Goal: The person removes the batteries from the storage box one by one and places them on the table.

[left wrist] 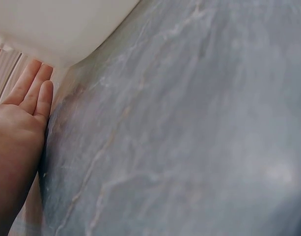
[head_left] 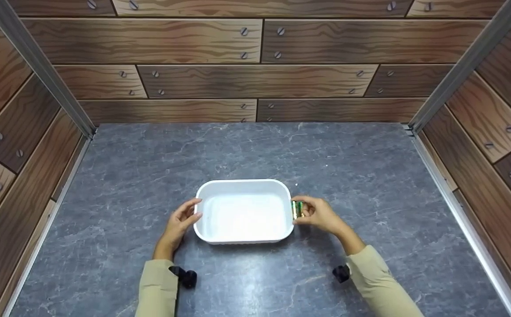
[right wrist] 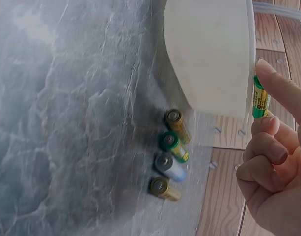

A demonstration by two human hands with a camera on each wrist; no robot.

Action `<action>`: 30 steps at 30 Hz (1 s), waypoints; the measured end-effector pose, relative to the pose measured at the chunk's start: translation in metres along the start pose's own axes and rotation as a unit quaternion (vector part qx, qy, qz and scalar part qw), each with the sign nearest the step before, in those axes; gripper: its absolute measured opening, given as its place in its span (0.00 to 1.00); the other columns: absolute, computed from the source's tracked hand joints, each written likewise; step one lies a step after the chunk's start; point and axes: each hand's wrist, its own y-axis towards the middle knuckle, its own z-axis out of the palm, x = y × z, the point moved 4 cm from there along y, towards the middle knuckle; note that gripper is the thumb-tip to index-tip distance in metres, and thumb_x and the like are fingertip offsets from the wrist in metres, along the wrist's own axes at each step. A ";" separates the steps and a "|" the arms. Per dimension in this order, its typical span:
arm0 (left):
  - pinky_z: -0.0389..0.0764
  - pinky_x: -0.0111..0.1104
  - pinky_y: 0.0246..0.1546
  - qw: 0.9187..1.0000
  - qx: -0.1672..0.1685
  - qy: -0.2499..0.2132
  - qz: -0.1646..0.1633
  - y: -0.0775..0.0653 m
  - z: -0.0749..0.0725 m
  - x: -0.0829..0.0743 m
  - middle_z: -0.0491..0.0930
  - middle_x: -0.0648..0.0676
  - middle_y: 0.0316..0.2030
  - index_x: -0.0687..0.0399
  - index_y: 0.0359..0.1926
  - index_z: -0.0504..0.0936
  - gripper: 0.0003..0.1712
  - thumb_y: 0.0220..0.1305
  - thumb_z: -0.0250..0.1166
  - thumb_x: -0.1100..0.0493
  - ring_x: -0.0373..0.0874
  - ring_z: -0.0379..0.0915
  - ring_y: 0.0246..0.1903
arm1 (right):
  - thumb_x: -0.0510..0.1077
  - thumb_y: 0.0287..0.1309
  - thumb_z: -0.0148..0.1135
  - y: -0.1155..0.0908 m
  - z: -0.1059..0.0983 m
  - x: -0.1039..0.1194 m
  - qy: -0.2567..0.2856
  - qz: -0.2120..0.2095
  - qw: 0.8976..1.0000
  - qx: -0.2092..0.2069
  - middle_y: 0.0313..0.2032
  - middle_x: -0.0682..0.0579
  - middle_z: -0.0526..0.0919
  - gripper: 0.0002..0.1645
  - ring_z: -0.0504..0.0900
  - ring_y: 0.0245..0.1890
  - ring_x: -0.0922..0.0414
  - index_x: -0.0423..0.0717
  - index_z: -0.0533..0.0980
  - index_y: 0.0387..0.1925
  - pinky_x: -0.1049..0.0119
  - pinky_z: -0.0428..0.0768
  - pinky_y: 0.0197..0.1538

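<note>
A white rectangular plastic basin (head_left: 243, 240) with rounded corners sits on the dark marbled table. My left hand (head_left: 181, 222) holds its left rim, thumb and a fingertip at the edge. In the left wrist view, the other fingers of that hand (left wrist: 17, 113) reach toward the basin wall (left wrist: 62, 34). By the right rim, my right hand (head_left: 319, 213) pinches a green and gold battery (right wrist: 260, 97) between fingertips. Several batteries lie in a row near the basin in the right wrist view: gold (right wrist: 178, 125), green (right wrist: 173, 146), grey-blue (right wrist: 170, 166) and another gold one (right wrist: 165, 189).
Wood-patterned panels (head_left: 255, 81) stand behind the table (head_left: 127, 185) and along both sides. Metal posts run up the two back corners. A black wrist device (head_left: 186, 277) sits by the left sleeve, and another black device (head_left: 341, 274) by the right.
</note>
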 end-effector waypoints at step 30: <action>0.71 0.19 0.55 1.000 -0.001 -0.003 -0.010 0.001 0.000 0.001 0.77 0.33 0.48 0.76 0.63 0.66 0.29 0.61 0.61 0.71 0.25 0.73 0.52 | 0.38 0.43 0.76 -0.016 -0.035 -0.044 -0.025 0.058 0.998 -0.021 0.19 0.57 0.67 0.36 0.63 0.18 0.69 0.30 0.73 0.55 0.76 0.65 0.24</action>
